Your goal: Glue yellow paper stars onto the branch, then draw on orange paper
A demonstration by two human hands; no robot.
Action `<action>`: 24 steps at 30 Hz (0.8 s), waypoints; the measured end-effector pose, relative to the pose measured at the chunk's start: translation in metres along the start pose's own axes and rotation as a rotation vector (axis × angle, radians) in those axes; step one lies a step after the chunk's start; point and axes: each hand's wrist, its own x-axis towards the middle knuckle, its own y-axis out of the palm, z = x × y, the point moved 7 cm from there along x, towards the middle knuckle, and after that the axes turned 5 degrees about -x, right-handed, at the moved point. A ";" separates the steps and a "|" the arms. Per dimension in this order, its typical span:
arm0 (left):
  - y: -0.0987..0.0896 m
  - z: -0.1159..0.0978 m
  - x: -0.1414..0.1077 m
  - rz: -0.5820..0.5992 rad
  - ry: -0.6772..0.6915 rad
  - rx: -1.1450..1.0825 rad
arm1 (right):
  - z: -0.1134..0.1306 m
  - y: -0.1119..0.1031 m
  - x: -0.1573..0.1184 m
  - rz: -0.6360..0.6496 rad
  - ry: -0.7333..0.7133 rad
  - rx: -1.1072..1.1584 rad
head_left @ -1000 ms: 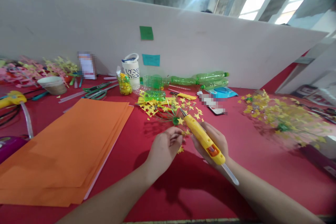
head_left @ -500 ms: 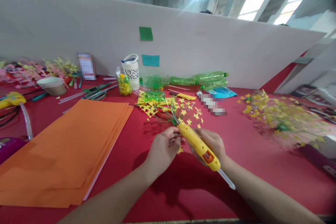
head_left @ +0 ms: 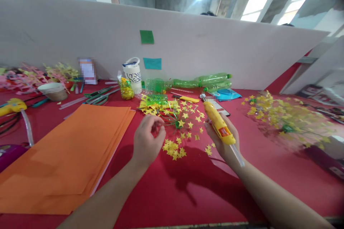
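Observation:
My right hand (head_left: 224, 139) is wrapped round a yellow hot glue gun (head_left: 219, 123), its clear glue stick poking out of the back end. To the left, my left hand (head_left: 149, 137) has curved fingers, with the thumb apart from them and nothing seen between. Just beyond that hand stands a green piece with thin spreading strips (head_left: 177, 124), made of what looks like bottle plastic; yellow paper stars lie on and around it. A small heap of yellow stars (head_left: 173, 149) rests on the red table between my hands, with a few more (head_left: 209, 149) near my right wrist.
Orange sheets (head_left: 61, 150) are stacked at left, near another yellow glue gun (head_left: 13, 106). Behind are scissors (head_left: 100, 96), a white cup (head_left: 133, 75), green bottles (head_left: 188, 83) and a yellow cutter (head_left: 189, 99). A yellow star-flower bunch (head_left: 279, 114) lies at right.
My hands have parted: the left moved left and up, away from the green piece; the right carried the glue gun right and up. The star heap between them has come into view.

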 end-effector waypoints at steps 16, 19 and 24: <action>0.025 0.008 -0.007 0.235 -0.114 -0.159 | -0.029 0.007 0.011 0.055 0.229 0.106; 0.026 0.005 -0.009 0.251 -0.057 -0.090 | -0.036 0.008 0.010 0.036 0.278 0.094; 0.009 -0.021 -0.011 0.097 0.273 0.102 | -0.036 -0.001 0.009 -0.063 0.268 0.083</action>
